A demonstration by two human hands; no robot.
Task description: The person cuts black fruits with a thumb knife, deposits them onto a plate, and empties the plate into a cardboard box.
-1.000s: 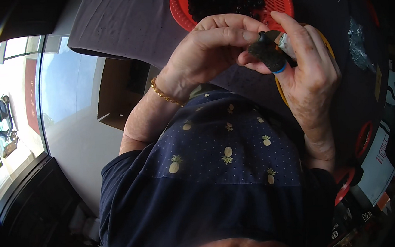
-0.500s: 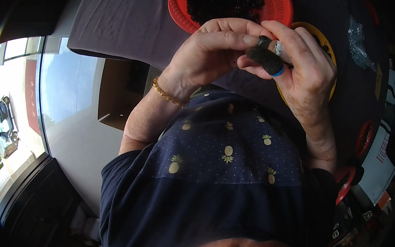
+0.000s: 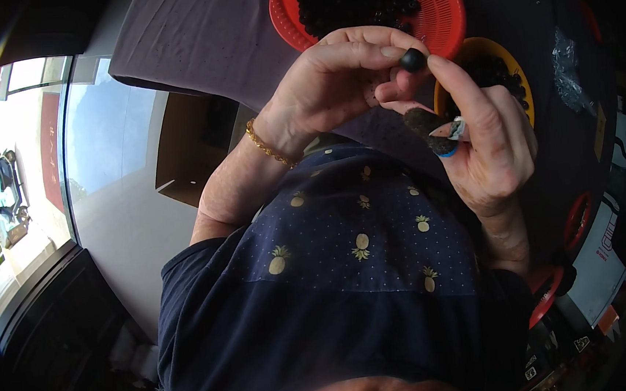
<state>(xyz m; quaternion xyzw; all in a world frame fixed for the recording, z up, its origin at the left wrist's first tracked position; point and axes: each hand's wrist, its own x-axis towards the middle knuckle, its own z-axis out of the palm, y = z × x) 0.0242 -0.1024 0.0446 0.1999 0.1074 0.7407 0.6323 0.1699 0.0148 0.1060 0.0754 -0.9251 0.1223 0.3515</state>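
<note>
Between thumb and fingertips, my left hand (image 3: 340, 76) holds a small round black piece (image 3: 413, 60) with a smooth, slightly shiny surface. My right hand (image 3: 492, 137) is close beside it, its index fingertip touching or nearly touching the piece. A dark, fuzzy-looking cover with a blue edge (image 3: 427, 129) sits over the right thumb. Next to this cover, a short pointed blade-like tool with white wrapping (image 3: 453, 131) sticks out of the right hand's curled fingers. Just beyond the hands, a red plastic basket (image 3: 449, 16) holds many similar black pieces.
A yellow bowl (image 3: 528, 94) with dark pieces stands behind my right hand. Crumpled clear plastic (image 3: 570, 69) lies to its right on the dark-covered table (image 3: 197, 35). An open cardboard box (image 3: 177, 155) is at the left, near a window. Red-rimmed items lie at lower right.
My right thumb with its cover and the pointed tool have drawn down away from the black piece, which now shows plainly. More of the yellow bowl is visible. My left hand has barely moved.
</note>
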